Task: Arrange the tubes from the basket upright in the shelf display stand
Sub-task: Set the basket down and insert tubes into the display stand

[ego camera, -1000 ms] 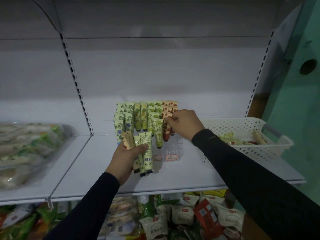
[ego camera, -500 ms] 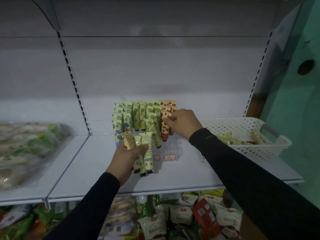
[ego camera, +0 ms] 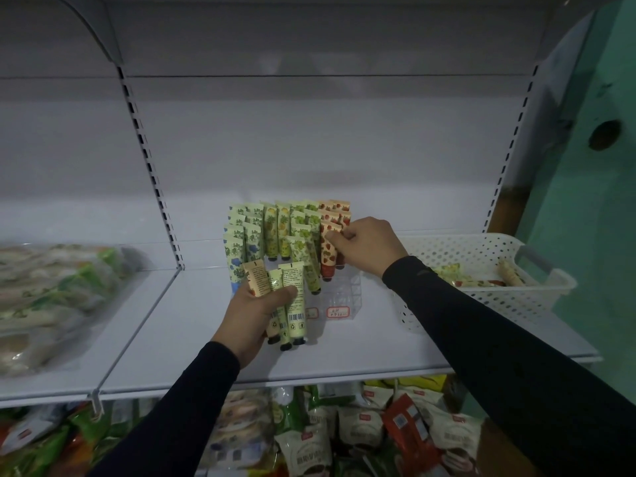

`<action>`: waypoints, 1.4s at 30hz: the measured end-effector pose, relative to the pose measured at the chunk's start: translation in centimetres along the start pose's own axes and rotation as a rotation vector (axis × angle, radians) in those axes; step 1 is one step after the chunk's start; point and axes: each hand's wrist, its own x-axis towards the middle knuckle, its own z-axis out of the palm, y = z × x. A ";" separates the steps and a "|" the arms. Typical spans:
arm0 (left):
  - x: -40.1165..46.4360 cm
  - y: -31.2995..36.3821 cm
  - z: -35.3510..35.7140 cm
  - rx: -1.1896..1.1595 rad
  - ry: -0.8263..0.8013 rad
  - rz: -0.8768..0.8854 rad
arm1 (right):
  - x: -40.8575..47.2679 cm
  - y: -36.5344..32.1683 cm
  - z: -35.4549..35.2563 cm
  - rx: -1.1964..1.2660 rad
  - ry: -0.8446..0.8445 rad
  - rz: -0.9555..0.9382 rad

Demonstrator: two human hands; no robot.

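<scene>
White shop shelf point(ego camera: 344, 352) lit dimly, clear display stand point(ego camera: 344, 294) filled with upright tubes, red strawberry tube point(ego camera: 329, 249) pinched by right hand point(ego camera: 368, 246) at the stand's right column, three tubes point(ego camera: 289, 297) gripped in left hand point(ego camera: 256, 315), white basket point(ego camera: 481, 294) at right with a few tubes left inside.

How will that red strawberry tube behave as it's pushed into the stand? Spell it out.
The red strawberry tube is slim and stands on its small cap, so it will probably tip sideways unless the clear stand catches it. It looks light: the right hand moves it with a pinch. Its flat crimped top likely flexes.
</scene>
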 end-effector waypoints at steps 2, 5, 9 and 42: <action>0.0 0.0 0.1 0.003 -0.001 0.005 | -0.1 0.0 0.0 0.006 0.003 -0.006; -0.1 0.0 0.1 0.007 -0.003 0.004 | -0.2 0.0 0.1 0.021 0.013 -0.015; 0.0 -0.1 0.0 0.011 0.000 -0.001 | -0.2 0.0 0.3 0.021 0.047 -0.030; -0.8 1.2 1.4 -0.044 -0.100 -0.011 | -5.4 -2.7 -1.6 0.828 -0.414 0.149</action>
